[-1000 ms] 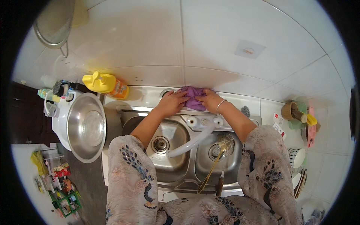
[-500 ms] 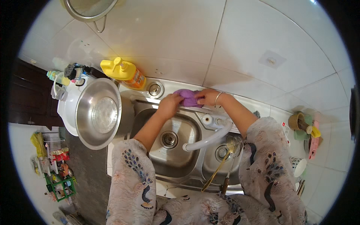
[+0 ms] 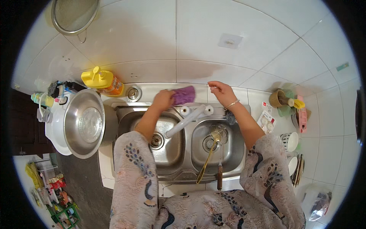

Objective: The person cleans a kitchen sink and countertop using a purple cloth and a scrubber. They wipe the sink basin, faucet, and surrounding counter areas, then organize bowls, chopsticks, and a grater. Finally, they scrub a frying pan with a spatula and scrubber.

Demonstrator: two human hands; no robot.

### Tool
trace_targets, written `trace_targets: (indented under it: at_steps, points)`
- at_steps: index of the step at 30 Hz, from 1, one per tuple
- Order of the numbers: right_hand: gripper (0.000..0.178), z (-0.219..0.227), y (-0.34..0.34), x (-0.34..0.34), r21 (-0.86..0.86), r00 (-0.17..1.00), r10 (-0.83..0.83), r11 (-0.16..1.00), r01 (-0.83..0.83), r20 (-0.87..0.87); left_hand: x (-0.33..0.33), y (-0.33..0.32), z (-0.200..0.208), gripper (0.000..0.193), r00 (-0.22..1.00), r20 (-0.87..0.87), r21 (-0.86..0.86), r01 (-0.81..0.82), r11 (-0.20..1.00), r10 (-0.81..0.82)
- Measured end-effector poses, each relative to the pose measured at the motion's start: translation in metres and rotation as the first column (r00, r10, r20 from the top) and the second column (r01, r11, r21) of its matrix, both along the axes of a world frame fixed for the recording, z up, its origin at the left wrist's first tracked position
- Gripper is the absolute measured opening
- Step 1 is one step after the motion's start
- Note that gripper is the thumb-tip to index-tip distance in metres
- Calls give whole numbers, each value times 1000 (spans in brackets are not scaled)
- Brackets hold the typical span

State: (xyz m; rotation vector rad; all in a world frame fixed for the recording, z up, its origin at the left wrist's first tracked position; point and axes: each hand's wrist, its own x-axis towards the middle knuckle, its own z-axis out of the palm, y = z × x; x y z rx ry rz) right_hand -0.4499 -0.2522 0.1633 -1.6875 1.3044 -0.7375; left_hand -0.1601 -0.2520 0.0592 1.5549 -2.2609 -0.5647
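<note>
My left hand [image 3: 163, 100] is closed on one end of a purple cloth [image 3: 184, 95]. The cloth stretches to the right over the white ledge behind the double-bowl steel sink [image 3: 167, 162]. My right hand [image 3: 223, 94] is off the cloth, above the ledge further right, with its fingers apart and nothing in them. The white faucet [image 3: 183, 124] stands just in front of the cloth, its spout over the left bowl. Near my right wrist, a grey scouring pad [image 3: 230, 117] sits at the sink's back rim.
On the left are a steel basin [image 3: 84, 124] and a yellow pump bottle [image 3: 103, 81]. A strainer ladle [image 3: 207, 160] and a wooden-handled tool [image 3: 220, 175] lean in the right bowl. Bowls [image 3: 289, 142] and a mortar [image 3: 280, 98] stand on the right. A sieve [image 3: 75, 15] hangs above.
My right hand has let go of the cloth and moved right. The bunched cloth is now spread out from my left hand. The view has shifted to the right.
</note>
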Motion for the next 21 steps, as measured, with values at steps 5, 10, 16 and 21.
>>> trace_targets:
  at_steps: [5,10,16,21]
  points:
    - [23,-17,70,-45,57,936,-249,968,243,247,8,60,-32,27,922,-279,-161,-321,933,269]
    - [20,-49,152,-41,178,909,-304,949,261,286,-26,83,-42,30,923,-338,-39,-210,977,185]
    - [20,-54,227,-35,267,894,-354,921,283,273,-17,157,-35,30,954,-209,169,-181,969,214]
    - [32,-56,258,-22,263,950,-261,941,211,171,-46,211,28,33,96,-680,729,-22,684,727]
